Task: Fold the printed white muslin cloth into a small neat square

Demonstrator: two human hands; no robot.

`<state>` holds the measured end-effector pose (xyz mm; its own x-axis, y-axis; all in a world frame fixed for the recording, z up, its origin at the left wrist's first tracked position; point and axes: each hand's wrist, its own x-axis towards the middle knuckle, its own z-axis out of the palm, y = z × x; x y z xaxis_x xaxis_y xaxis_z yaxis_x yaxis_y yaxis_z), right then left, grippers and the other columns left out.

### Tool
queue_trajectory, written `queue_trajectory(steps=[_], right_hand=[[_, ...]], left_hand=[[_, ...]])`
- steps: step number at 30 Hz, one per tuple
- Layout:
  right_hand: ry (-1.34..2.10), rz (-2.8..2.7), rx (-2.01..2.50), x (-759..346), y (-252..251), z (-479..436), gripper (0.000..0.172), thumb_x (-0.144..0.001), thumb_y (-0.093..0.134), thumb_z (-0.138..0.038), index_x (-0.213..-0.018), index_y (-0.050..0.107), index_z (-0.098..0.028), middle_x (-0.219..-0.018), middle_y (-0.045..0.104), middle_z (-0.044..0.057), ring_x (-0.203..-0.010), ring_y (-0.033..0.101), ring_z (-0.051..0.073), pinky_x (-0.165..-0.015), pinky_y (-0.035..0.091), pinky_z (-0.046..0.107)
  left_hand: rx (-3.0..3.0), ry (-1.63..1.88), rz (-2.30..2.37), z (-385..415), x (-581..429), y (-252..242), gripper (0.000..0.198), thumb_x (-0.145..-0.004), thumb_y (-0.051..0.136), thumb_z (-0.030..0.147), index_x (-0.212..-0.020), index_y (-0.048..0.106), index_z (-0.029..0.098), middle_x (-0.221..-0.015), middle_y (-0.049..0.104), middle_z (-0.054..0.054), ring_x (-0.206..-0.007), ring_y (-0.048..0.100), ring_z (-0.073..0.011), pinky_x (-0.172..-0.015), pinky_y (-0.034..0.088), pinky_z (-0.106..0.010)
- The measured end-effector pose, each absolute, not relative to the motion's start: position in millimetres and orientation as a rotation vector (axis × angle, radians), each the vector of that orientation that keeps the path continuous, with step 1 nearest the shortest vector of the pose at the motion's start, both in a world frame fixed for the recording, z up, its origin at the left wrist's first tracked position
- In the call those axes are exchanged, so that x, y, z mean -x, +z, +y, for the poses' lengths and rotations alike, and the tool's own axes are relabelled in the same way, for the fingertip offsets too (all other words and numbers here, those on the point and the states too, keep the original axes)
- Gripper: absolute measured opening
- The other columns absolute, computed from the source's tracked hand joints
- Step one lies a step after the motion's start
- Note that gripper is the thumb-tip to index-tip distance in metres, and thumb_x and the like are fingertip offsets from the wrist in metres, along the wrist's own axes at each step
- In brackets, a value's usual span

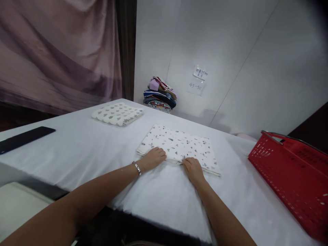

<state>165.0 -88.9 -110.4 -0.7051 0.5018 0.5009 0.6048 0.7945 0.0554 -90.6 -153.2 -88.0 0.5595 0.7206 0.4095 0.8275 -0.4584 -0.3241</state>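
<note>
A white folded cloth (179, 143) with small printed motifs lies flat on the table, its layered front edge facing me. My left hand (153, 159), with a bracelet at the wrist, is closed on that front edge left of its middle. A short way to the right, my right hand (194, 169) pinches the same edge, fingertips on top and the thumb hidden. Further back on the left sits a second folded cloth (116, 114), white with grey heart-like shapes, which neither hand touches.
White fabric (97, 150) covers the table. A red plastic basket (289, 171) stands at the right, and a dark flat object (27, 138) lies at the left edge. Behind the table rises a stack of folded textiles (160, 94) against the wall, near paper signs (196, 87).
</note>
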Motion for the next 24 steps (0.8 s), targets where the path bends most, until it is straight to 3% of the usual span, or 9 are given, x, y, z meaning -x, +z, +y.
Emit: queue_trajectory(steps=[7,15,24], right_hand=[[-0.275,-2.628,0.869,-165,-108,-89,0.017,-0.090,0.051,-0.017,-0.095,0.067,-0.021,-0.089,0.063,0.005,-0.082,0.052,0.018,-0.072,0.038,0.028],[-0.223,-2.804,0.747,-177,-97,-88,0.037,-0.086,0.042,-0.006,-0.114,0.061,-0.019,-0.106,0.062,0.008,-0.095,0.052,0.020,-0.080,0.039,0.030],[-0.027,-2.749,0.808,-180,-95,-83,0.037,-0.089,0.038,-0.010,-0.117,0.061,-0.018,-0.111,0.062,0.008,-0.099,0.054,0.020,-0.085,0.043,0.029]], left_hand=[[2.329,-0.281,-1.265,-156,88,-93,0.010,-0.091,0.049,0.015,-0.083,0.055,0.016,-0.082,0.057,-0.004,-0.078,0.047,-0.0189,-0.071,0.032,-0.033],[2.376,-0.241,-1.309,-163,91,-94,0.014,-0.089,0.046,0.008,-0.096,0.055,0.017,-0.089,0.057,-0.004,-0.081,0.047,-0.0193,-0.070,0.032,-0.033],[2.310,-0.227,-1.316,-163,94,-85,0.021,-0.091,0.041,0.008,-0.106,0.053,0.018,-0.099,0.058,-0.005,-0.087,0.048,-0.0195,-0.075,0.033,-0.034]])
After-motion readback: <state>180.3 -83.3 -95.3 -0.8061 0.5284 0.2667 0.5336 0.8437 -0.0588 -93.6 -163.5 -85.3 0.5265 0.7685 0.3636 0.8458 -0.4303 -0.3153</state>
